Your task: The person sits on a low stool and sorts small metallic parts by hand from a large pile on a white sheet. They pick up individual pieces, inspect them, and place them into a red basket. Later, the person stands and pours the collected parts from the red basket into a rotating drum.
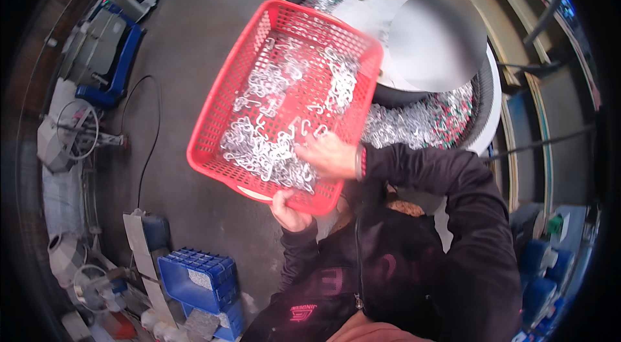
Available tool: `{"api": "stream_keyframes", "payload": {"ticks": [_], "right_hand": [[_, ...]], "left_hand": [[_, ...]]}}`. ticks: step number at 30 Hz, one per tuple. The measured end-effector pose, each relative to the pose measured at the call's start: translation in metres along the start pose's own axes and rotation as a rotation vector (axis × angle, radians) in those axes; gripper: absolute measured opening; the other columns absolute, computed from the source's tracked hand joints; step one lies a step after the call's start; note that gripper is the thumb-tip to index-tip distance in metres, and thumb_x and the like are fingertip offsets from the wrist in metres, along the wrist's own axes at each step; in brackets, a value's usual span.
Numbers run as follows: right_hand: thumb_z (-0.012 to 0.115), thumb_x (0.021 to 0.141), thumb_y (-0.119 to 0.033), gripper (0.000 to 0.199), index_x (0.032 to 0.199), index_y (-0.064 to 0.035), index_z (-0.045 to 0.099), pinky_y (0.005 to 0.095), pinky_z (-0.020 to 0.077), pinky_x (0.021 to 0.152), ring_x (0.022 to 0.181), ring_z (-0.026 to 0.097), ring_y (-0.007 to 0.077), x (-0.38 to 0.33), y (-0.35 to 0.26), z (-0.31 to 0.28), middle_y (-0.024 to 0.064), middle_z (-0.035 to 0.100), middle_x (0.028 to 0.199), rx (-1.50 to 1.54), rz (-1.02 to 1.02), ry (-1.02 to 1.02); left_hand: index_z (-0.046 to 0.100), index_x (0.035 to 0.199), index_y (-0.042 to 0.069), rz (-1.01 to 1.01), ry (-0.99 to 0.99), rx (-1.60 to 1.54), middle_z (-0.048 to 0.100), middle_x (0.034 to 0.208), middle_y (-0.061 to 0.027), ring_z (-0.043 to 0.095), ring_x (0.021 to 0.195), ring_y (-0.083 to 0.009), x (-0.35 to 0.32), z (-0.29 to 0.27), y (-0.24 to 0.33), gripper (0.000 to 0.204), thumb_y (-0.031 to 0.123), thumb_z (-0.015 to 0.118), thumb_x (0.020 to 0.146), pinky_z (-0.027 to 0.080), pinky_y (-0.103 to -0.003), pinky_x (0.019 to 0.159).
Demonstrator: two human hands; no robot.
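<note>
A red plastic basket (208,123) with perforated walls and floor is in front of me, at a slant. Loose piles of small silvery metal hooks (265,154) lie on its floor, thickest at the near end. My left hand (289,213) grips the basket's near rim, thumb over the edge and the other fingers hidden beneath. Inside the near right part of the basket is my right hand (328,156), fingers stretched out over the hooks and slightly blurred. Whether the basket's far right side rests on the round tub behind it, I cannot tell.
The round tub (493,112) at the upper right holds many metal pieces mixed with red and green bits around a pale centre disc (446,38). Blue crates (194,277) stand at the lower left. A black cable (155,141) runs over the floor, and machines line the left.
</note>
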State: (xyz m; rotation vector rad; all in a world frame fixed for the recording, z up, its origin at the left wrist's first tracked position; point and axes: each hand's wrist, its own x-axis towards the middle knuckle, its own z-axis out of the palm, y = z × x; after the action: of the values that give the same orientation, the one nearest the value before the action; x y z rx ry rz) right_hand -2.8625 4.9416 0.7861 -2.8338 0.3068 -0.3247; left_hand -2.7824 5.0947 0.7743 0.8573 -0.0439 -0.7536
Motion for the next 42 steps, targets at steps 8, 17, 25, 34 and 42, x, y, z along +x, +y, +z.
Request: {"api": "stream_keyframes", "payload": {"ticks": [8,17,25,34,42], "right_hand": [[0.072,0.073,-0.026,0.019,0.077,-0.0083,0.066,0.0250,0.0349,0.041,0.046,0.047,0.0066,0.014,0.056,-0.085,0.0006,0.062,0.069,1.435,0.445,-0.108],[0.061,0.080,-0.021,0.013,0.077,-0.0089,0.059,0.0228,0.0369,0.038,0.046,0.042,0.0059,-0.124,0.086,-0.225,-0.0032,0.049,0.066,1.371,0.678,0.286],[0.055,0.085,-0.020,0.013,0.092,-0.0089,0.054,0.0301,0.0490,0.050,0.068,0.050,0.0109,-0.369,0.232,-0.173,0.0017,0.050,0.086,1.239,1.057,0.456],[0.061,0.081,-0.029,0.047,0.119,-0.0033,0.051,0.0555,0.0382,0.092,0.123,0.036,0.0323,-0.479,0.463,0.059,0.0157,0.044,0.131,1.086,1.399,0.346],[0.053,0.086,-0.005,0.042,0.128,-0.0002,0.050,0.0376,0.0431,0.095,0.111,0.056,0.0309,-0.301,0.373,-0.006,0.0200,0.057,0.120,0.772,0.669,0.536]], "left_hand": [[0.054,0.093,-0.003,-0.103,-0.139,-0.059,0.057,0.098,-0.0114,0.057,0.092,-0.0251,0.008,0.013,0.029,0.028,0.002,0.050,0.066,0.047,-0.037,0.086],[0.049,0.115,-0.001,-0.143,-0.169,-0.083,0.059,0.104,-0.0129,0.058,0.096,-0.0292,0.022,0.002,0.028,0.051,0.003,0.053,0.065,0.047,-0.043,0.089],[0.043,0.127,0.002,-0.004,-0.166,-0.043,0.055,0.118,-0.0167,0.053,0.108,-0.0350,0.010,0.025,0.017,0.063,0.004,0.053,0.064,0.044,-0.051,0.095],[0.050,0.113,0.002,0.253,0.004,0.073,0.058,0.109,-0.0149,0.057,0.100,-0.0335,0.003,0.026,-0.004,0.045,0.006,0.057,0.069,0.047,-0.050,0.090],[0.053,0.105,-0.001,0.322,-0.013,0.012,0.061,0.101,-0.0129,0.059,0.094,-0.0284,0.018,0.039,-0.024,0.039,0.002,0.049,0.066,0.049,-0.043,0.086]]}}
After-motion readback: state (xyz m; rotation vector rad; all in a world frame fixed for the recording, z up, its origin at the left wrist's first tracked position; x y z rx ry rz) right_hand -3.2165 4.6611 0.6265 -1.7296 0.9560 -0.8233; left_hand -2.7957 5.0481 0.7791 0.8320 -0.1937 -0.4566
